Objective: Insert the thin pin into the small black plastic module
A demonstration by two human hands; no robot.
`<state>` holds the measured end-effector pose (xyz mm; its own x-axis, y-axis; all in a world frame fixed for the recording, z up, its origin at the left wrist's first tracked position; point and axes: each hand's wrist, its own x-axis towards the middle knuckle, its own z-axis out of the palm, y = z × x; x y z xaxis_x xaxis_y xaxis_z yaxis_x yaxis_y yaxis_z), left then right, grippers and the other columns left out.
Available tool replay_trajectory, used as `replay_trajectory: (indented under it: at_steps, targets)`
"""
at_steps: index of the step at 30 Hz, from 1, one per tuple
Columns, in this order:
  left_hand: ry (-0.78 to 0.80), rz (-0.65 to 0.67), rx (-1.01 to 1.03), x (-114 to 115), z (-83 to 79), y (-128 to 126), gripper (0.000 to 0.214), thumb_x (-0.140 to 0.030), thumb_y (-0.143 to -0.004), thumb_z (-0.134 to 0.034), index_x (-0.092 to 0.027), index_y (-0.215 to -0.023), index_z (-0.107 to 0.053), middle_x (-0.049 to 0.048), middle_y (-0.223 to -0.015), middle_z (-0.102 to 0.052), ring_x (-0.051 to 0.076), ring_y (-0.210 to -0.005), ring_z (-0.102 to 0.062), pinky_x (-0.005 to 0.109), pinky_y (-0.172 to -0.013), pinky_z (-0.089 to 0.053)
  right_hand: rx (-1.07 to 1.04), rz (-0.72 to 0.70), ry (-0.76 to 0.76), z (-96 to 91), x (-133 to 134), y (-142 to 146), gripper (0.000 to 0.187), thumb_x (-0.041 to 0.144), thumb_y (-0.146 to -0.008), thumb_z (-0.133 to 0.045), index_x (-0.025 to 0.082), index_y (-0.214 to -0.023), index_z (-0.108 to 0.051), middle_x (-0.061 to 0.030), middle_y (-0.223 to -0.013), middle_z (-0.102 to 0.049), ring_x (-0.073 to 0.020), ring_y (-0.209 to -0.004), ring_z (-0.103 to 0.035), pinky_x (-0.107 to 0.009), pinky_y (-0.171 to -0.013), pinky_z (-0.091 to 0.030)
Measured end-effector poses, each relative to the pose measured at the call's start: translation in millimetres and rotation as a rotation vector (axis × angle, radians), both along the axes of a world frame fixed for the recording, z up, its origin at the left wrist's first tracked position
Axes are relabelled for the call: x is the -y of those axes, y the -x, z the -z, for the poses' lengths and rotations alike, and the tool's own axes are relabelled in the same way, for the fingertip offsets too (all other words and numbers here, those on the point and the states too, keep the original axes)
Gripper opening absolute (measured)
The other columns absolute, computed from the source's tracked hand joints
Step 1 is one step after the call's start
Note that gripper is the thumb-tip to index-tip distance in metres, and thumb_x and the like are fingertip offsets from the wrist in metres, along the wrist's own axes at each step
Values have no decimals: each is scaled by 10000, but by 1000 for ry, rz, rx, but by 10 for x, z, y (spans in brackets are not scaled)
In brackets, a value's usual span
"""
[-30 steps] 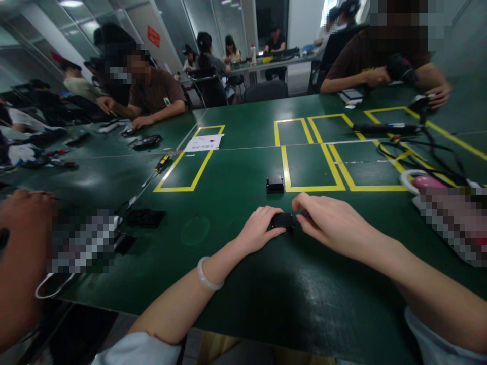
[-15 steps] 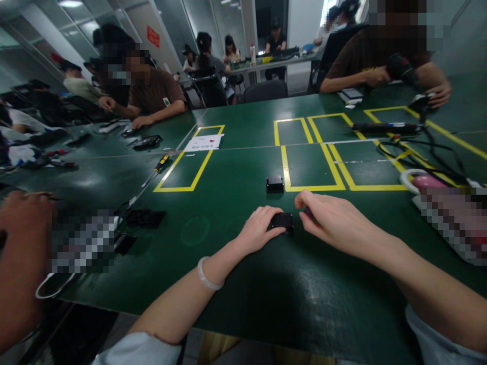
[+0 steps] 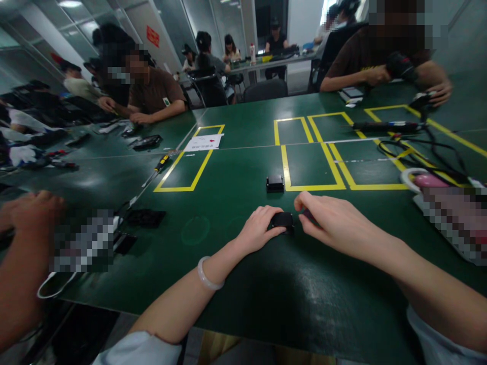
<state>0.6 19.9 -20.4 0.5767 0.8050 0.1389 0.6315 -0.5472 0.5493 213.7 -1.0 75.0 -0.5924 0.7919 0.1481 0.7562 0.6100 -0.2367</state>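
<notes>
My left hand (image 3: 257, 229) lies on the green table (image 3: 236, 284) with its fingers curled round a small black block (image 3: 282, 220). My right hand (image 3: 330, 219) rests just right of the block, thumb and forefinger pinched on a small dark piece I cannot make out. A second small black block (image 3: 274, 183) sits a little farther away, beside a yellow taped rectangle (image 3: 310, 167). A pale bangle (image 3: 207, 276) circles my left wrist.
Another person's arm (image 3: 23, 253) reaches in at the left near black parts (image 3: 145, 218). A yellow-handled screwdriver (image 3: 157, 170), a white sheet (image 3: 204, 142), cables (image 3: 426, 152) and a pink-and-white object (image 3: 422, 181) lie about. Seated people work at the far edge.
My right hand has drawn slightly closer to the block. The other person's hand at the left has shifted a little to the right.
</notes>
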Motion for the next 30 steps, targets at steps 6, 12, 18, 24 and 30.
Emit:
replay_trajectory:
  at_steps: [6, 12, 18, 24, 30]
  targets:
    - [-6, -4, 2, 4, 0, 1, 346, -406, -903, -550, -217, -1189, -502, 64, -1132, -564, 241, -1027, -500, 379, -914, -416, 37, 18, -25, 0, -4, 23, 175, 376, -947, -405, 221, -877, -445, 13, -679, -584, -174, -609, -560, -276, -555, -323]
    - [-8, -2, 2, 4, -6, 0, 338, -400, -902, -555, -208, -1175, -502, 65, -1128, -567, 239, -1028, -499, 374, -910, -416, -5, 25, -38, 22, -22, 9, 84, 280, -940, -404, 207, -939, -446, -1, -737, -608, -166, -638, -579, -268, -555, -334]
    - [-8, -1, 14, 3, 3, 4, 341, -406, -901, -554, -213, -1178, -504, 65, -1126, -571, 240, -1025, -505, 377, -906, -417, 26, 34, -32, -10, -11, 14, 102, 297, -939, -402, 216, -899, -448, 1, -734, -603, -170, -641, -573, -276, -569, -339]
    - [-8, -6, 12, 4, 7, 2, 339, -400, -900, -554, -214, -1180, -504, 64, -1130, -569, 238, -1023, -506, 381, -905, -419, 75, 60, -42, 18, -40, 15, 137, 312, -949, -400, 211, -894, -473, -9, -713, -614, -188, -646, -587, -279, -561, -333]
    - [-16, 1, 12, 8, -6, -1, 329, -391, -899, -562, -211, -1168, -505, 59, -1122, -571, 234, -1016, -503, 369, -902, -419, 8, -6, -59, 22, -34, -6, 55, 253, -927, -423, 208, -946, -451, -8, -781, -618, -172, -685, -592, -274, -589, -355]
